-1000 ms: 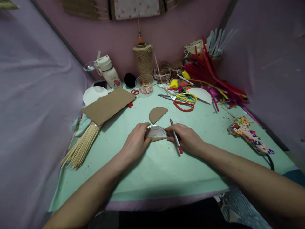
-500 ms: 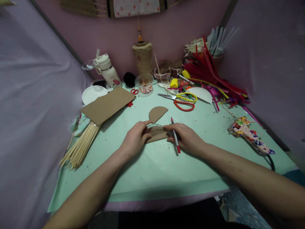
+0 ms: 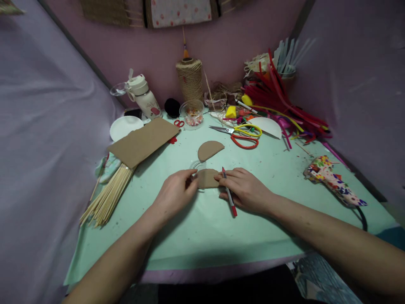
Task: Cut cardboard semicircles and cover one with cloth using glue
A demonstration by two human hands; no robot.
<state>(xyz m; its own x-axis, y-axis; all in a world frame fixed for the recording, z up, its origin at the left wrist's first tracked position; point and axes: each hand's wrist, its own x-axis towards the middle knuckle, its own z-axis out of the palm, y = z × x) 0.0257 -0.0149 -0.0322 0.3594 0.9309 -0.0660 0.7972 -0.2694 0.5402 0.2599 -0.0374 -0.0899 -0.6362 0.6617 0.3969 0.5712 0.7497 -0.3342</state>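
A brown cardboard half-round [image 3: 208, 178] lies on the green table between my hands. My left hand [image 3: 179, 188] is curled at its left edge, fingers closed on a clear plastic protractor [image 3: 198, 165] that partly shows behind the fingertips. My right hand [image 3: 245, 188] pinches the right end of the cardboard and also carries a red-capped grey pen [image 3: 229, 192] between its fingers, slanting down toward me. Just beyond, a second cardboard half-round [image 3: 211, 150] lies flat.
Scissors [image 3: 240, 134] lie past the half-rounds. To the left are a cardboard sheet [image 3: 144, 142] over wooden sticks [image 3: 109, 196] and a white bottle [image 3: 144, 98]. A patterned glue gun [image 3: 335, 181] is at right. Twine [image 3: 190, 80] and a bead bowl [image 3: 192, 115] stand behind.
The clear protractor has slid left off the near cardboard with my left hand, uncovering the half-round. My right hand and the pen have shifted slightly toward me.
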